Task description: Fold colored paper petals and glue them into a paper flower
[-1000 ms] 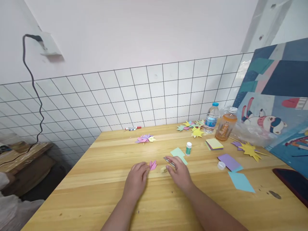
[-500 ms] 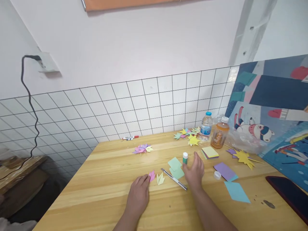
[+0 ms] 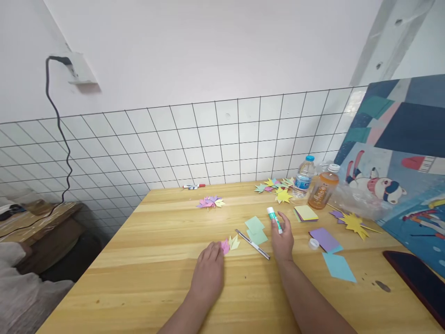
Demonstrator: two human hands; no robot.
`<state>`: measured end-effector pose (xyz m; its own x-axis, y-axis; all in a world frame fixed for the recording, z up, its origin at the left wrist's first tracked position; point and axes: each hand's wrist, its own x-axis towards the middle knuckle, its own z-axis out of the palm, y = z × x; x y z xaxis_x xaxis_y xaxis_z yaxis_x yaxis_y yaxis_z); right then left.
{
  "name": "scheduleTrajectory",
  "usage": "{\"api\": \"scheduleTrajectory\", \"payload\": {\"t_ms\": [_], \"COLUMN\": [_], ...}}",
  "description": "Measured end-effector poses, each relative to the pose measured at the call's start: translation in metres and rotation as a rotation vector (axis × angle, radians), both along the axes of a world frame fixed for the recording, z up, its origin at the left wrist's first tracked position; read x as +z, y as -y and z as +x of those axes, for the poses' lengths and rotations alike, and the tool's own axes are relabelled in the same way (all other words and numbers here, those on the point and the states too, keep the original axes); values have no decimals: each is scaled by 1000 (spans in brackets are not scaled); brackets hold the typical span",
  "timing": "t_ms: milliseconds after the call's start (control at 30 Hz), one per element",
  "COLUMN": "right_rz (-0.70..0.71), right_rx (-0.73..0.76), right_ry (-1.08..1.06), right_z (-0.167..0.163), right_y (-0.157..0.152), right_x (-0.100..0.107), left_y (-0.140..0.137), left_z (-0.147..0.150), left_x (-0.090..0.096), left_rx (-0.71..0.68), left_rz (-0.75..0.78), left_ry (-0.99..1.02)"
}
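My right hand is closed around a green-and-white glue stick, which tilts with its white end up and to the left. My left hand lies flat on the table, its fingertips against a pink folded paper piece. Beside that piece sits a pale yellow folded paper piece. Between the hands, a utility knife lies slantwise near two light green paper squares.
Folded paper clusters lie toward the back. A water bottle and an amber drink bottle stand at right. Nearby are stacked paper squares, a purple sheet, a blue sheet, a white cap and a yellow paper star.
My right hand has taken hold of the glue stick, which was standing upright and is now tilted. My left hand stays beside the pink piece. The camera view has shifted somewhat.
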<state>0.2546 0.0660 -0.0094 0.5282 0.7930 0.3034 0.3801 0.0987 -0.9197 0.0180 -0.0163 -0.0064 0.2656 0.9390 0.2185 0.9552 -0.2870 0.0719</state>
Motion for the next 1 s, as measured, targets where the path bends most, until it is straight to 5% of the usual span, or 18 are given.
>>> {"api": "scheduleTrajectory", "payload": {"t_ms": [267, 467, 600, 800, 1000], "right_rz": [97, 13, -142, -173, -214], "right_rx": [-86, 349, 659, 644, 651], "right_ry": [-78, -67, 87, 363, 328], "right_z": [-5, -30, -48, -49, -55], "right_y": [12, 35, 50, 61, 65], "right_x": [12, 35, 49, 49, 41], "left_y": [37, 25, 26, 51, 54], "left_z": [-10, -35, -28, -2, -8], "left_x": [9, 15, 7, -3, -8], "left_rx": [105, -300, -266, -103, -162], "left_rz": [-46, -64, -125, -116, -110], "left_ry": [333, 217, 171, 303, 298]}}
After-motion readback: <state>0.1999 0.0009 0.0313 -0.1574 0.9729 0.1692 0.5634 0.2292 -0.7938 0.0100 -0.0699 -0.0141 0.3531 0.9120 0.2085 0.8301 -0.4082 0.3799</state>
